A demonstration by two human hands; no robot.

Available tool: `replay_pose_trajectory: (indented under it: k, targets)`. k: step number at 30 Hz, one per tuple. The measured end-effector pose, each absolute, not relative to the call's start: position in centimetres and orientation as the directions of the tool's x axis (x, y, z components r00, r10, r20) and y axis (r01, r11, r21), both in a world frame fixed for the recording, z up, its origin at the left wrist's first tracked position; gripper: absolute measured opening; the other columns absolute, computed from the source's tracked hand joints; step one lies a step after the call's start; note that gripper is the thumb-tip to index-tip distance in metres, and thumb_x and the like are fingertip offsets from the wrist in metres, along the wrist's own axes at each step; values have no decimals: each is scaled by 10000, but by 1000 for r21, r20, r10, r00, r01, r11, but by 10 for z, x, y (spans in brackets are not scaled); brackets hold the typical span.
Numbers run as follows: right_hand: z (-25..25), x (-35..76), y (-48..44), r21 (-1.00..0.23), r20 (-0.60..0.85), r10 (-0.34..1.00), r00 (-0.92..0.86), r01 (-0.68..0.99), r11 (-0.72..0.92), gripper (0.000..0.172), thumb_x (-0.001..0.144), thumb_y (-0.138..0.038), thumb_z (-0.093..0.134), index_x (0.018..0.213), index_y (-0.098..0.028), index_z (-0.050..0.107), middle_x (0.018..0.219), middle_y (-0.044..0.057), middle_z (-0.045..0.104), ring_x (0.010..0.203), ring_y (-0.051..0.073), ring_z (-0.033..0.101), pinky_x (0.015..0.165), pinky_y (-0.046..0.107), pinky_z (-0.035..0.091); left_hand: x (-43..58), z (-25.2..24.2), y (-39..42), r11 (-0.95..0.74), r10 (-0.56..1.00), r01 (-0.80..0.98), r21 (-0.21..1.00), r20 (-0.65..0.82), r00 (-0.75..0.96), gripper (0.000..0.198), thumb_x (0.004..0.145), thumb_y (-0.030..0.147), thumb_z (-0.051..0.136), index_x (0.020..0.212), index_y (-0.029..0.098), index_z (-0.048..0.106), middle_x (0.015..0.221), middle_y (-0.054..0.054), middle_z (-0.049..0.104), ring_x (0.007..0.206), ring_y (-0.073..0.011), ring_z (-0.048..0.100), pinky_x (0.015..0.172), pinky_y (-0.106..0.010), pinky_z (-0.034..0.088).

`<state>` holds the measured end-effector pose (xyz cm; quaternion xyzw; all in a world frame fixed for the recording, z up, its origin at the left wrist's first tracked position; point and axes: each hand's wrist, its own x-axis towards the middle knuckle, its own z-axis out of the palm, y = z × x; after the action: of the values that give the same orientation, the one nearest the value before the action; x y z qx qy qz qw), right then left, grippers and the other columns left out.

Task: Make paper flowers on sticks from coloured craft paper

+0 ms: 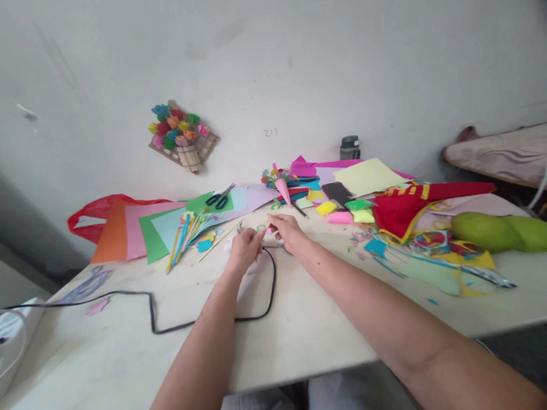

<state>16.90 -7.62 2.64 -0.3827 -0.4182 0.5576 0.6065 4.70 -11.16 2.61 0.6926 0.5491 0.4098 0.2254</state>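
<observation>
My left hand [246, 249] and my right hand [286, 231] meet over the middle of the table, fingertips nearly touching. Both are closed in a pinch on a small coloured paper piece [269, 229], mostly hidden by the fingers. Several green and pink paper scraps lie just behind them. A black cord [274, 278] loops under my left forearm and ends near my hands, where a pale object is partly covered. Beyond the hands lies a pink paper cone [282, 191] with small coloured paper shapes at its wide end.
Scissors [220, 197] rest on coloured paper sheets [135, 227] at the back left, near rolled paper strips [183, 234]. A phone [336, 194], clay-like packets [341, 217], red cloth [406, 210] and green fruits [486, 232] lie right. A power strip [14, 335] stands left.
</observation>
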Motion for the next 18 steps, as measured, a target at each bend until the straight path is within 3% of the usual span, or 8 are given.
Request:
replay_pose_trajectory:
  k: [6, 18]
  targets:
    - [26, 179, -65, -908, 32, 988, 151, -408, 92, 210, 695, -232, 603, 532, -146, 501, 481, -29, 470, 421, 48, 378, 344, 165, 203, 42, 27, -108, -277, 908, 706, 651, 418, -29, 418, 776, 502, 411, 492, 196, 389, 403, 40, 399, 430, -96, 399, 450, -213, 286]
    - [29, 186, -63, -896, 19, 974, 227, -429, 118, 223, 687, -270, 618, 528, -153, 514, 514, -11, 509, 438, 56, 382, 334, 183, 202, 21, 20, -97, -87, 867, 721, 688, 409, -285, 396, 762, 518, 403, 521, 208, 450, 401, 24, 405, 442, -128, 429, 442, -229, 258]
